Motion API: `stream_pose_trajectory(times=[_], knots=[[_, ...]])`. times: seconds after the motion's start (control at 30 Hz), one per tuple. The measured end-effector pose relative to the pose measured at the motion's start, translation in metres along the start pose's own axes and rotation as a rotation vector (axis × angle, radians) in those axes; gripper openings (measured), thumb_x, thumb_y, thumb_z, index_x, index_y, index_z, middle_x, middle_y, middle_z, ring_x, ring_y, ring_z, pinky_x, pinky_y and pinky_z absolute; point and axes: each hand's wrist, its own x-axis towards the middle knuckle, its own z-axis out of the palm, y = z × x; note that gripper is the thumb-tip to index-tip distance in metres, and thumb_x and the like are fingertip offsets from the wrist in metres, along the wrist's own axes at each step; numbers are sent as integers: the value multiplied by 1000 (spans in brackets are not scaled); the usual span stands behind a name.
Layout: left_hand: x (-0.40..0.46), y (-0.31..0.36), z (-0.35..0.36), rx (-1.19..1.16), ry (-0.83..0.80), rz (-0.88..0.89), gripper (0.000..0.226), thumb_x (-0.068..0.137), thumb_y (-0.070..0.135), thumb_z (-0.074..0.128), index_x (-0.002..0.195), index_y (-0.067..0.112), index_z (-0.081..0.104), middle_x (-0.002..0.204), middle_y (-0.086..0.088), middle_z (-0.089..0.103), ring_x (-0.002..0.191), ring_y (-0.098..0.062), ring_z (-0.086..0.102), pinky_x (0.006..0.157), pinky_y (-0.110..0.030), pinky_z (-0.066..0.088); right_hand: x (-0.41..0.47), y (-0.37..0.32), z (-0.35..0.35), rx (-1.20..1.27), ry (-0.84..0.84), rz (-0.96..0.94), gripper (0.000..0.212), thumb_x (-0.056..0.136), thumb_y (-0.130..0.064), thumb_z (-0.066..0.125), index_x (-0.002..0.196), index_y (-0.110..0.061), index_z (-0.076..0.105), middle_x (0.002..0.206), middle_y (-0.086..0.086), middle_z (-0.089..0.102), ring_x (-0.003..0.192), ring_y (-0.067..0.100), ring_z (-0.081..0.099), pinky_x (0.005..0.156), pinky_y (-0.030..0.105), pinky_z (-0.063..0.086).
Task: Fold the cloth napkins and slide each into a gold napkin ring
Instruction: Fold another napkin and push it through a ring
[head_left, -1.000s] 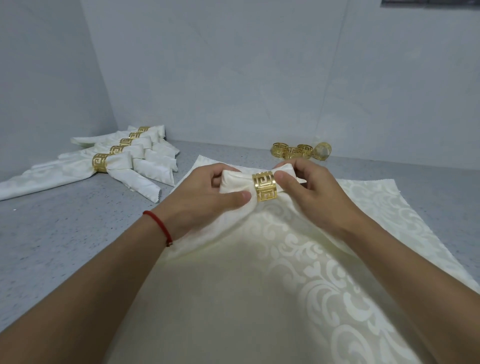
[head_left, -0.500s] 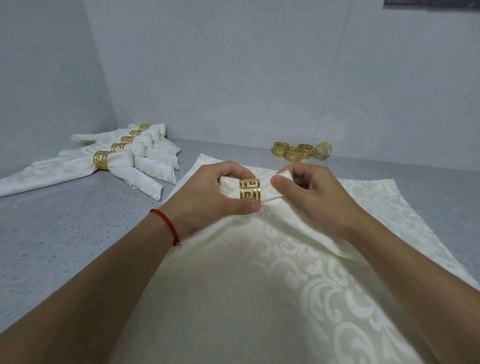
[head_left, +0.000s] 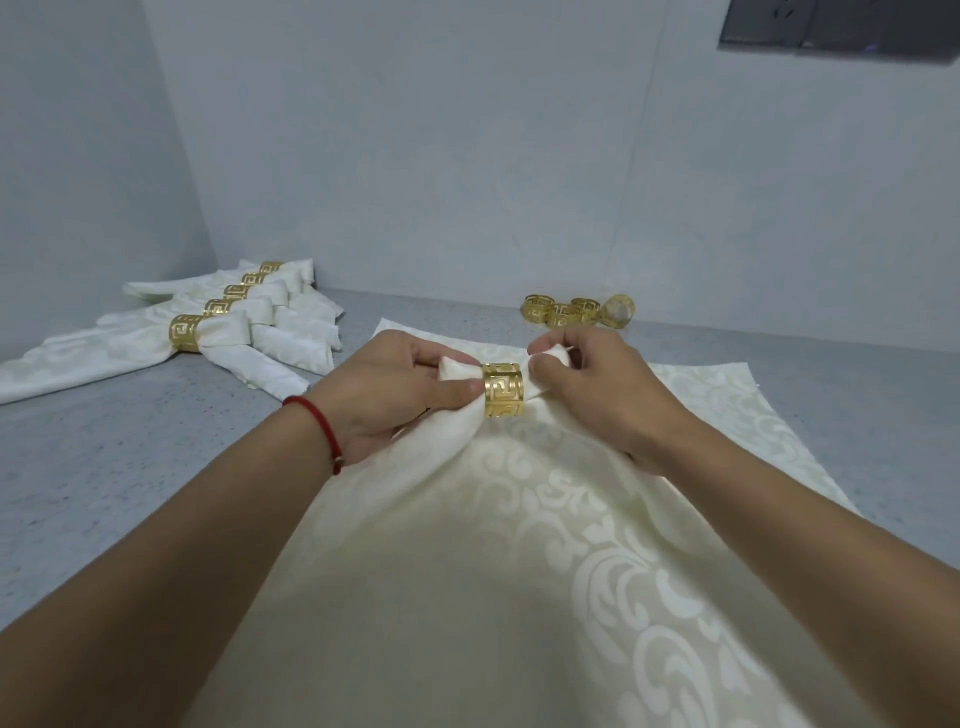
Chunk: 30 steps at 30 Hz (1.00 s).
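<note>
A cream patterned napkin (head_left: 467, 561) is gathered at its far end and threaded through a gold napkin ring (head_left: 502, 389). My left hand (head_left: 395, 395) grips the bunched cloth just left of the ring, thumb against the ring's edge. My right hand (head_left: 597, 395) pinches the cloth tip sticking out on the ring's right side. The napkin's wide part spreads toward me over another flat cream napkin (head_left: 727, 405) on the grey table.
Several finished napkins in gold rings (head_left: 218, 332) lie fanned out at the back left. Several loose gold rings (head_left: 576, 310) sit at the back by the wall. The grey table (head_left: 104, 467) meets walls at the left and back.
The ring has shifted slightly right along the cloth and sits more squarely between my hands. My right hand now pinches the protruding tip; the left hand keeps its grip.
</note>
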Motion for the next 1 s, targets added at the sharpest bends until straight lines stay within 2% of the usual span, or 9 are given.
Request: stream_pose_trajectory(times=[0.1, 0.23, 0.33, 0.4, 0.5, 0.63, 0.73, 0.87, 1.0], knots=[[-9, 24, -8, 230, -13, -23, 25, 84, 7, 78, 108, 8, 72, 45, 15, 54, 41, -3, 52, 52, -19, 45, -11, -6, -4, 64, -108, 54, 14, 98, -30, 59, 102, -25, 71, 78, -4, 63, 61, 8, 54, 63, 27, 44], [-33, 36, -41, 295, -47, -96, 19, 87, 8, 74, 106, 7, 72, 48, 12, 58, 44, -2, 56, 45, -14, 44, -29, -29, 8, 69, -220, 56, 21, 101, -38, 59, 101, -21, 70, 68, -3, 52, 46, 6, 40, 51, 22, 33], [-59, 24, -84, 269, -76, -176, 20, 90, -2, 66, 110, -1, 71, 80, -8, 74, 73, -12, 68, 70, -24, 57, -34, -51, 35, 131, -328, 43, 41, 102, -38, 59, 78, -6, 53, 70, 8, 37, 56, 17, 30, 56, 32, 26], [-66, 11, -113, 307, 3, -192, 23, 84, -3, 71, 107, -8, 70, 103, -23, 72, 87, -25, 67, 90, -42, 54, -30, -63, 57, 205, -365, 43, 37, 101, -29, 62, 73, -8, 51, 71, 8, 34, 57, 20, 27, 56, 32, 24], [-80, -2, -154, 401, 169, -199, 35, 67, 7, 79, 96, -8, 68, 86, -17, 67, 78, -25, 59, 75, -39, 48, -20, -84, 105, 193, -315, 43, 36, 95, -24, 68, 66, -12, 50, 61, 6, 36, 54, 18, 30, 58, 31, 27], [-83, -13, -203, 513, 381, -223, 11, 72, 7, 72, 70, 10, 61, 61, -3, 47, 58, -18, 42, 54, -24, 33, 1, -123, 172, 106, -232, 6, 36, 91, -23, 67, 63, -15, 47, 59, 1, 40, 55, 17, 35, 51, 28, 27], [-70, -28, -235, 547, 557, -208, 10, 76, 10, 66, 67, 7, 61, 69, -2, 57, 66, -21, 53, 60, -26, 43, 23, -144, 219, 48, -158, -19, 40, 94, -24, 64, 61, -17, 40, 59, -1, 40, 61, 19, 41, 55, 30, 30], [-44, -52, -264, 598, 682, -172, 18, 78, 11, 65, 91, 16, 78, 101, -4, 70, 98, -24, 64, 81, -24, 47, 54, -153, 270, -73, -33, -3, 20, 97, -30, 60, 87, -12, 58, 81, 6, 60, 83, 27, 59, 68, 30, 37], [-20, -63, -275, 719, 756, -114, 22, 80, 8, 58, 90, 9, 78, 92, -8, 73, 90, -27, 65, 79, -31, 54, 82, -152, 293, -65, 23, 14, 21, 98, -28, 61, 88, -10, 56, 84, 8, 60, 83, 27, 57, 69, 30, 35]])
